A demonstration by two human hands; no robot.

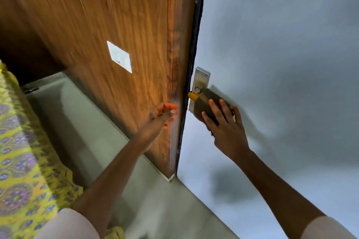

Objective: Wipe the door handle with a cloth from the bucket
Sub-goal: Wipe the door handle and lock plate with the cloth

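- Yellow fabric [21,161] with a purple and blue floral print fills the far left edge; blurred.
- Grey-green floor [81,134] runs from the fabric to the foot of the wood panel.
- Wood-grain panel [116,25] stands left of centre, with a white square plate [119,56] fixed flat on it. Detail on the plate is too blurred to read.
- Left hand [161,115] is at the right-hand edge of the wood panel, fingers loosely curled, grasping nothing. Whether the fingertips touch the panel edge cannot be told. Bare forearm, pale short sleeve [68,225] at the bottom.
- Dark strip [194,54] runs vertically between the wood panel and the grey door.
- Metal handle plate [200,81] is mounted on the grey door [281,44] right beside the dark strip. A yellow piece [192,96] juts out by the plate's lower part.
- Dark brown cloth [206,103] is pressed over the lower part of the plate, covering the door handle; the lever itself is hidden.
- Right hand [227,128] lies flat on the cloth, fingers spread, holding it against the handle area.
- Soft shadows fall on the door to the right of and below the hand.
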